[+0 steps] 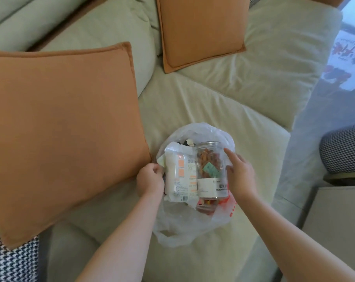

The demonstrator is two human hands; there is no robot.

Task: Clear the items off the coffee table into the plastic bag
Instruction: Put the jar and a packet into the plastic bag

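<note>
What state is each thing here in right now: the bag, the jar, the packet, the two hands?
plastic bag: open, resting on the sofa, holding items
clear jar: inside the bag, lying tilted, filled with brownish snacks
white packet: inside the bag, beside the jar
left hand: gripping the bag's left edge
right hand: fingers relaxed, touching the jar's side

A large orange cushion [64, 129] leaned just left of the left hand; a second orange cushion [201, 29] stood well beyond both hands on the pale green sofa [243, 94].
</note>
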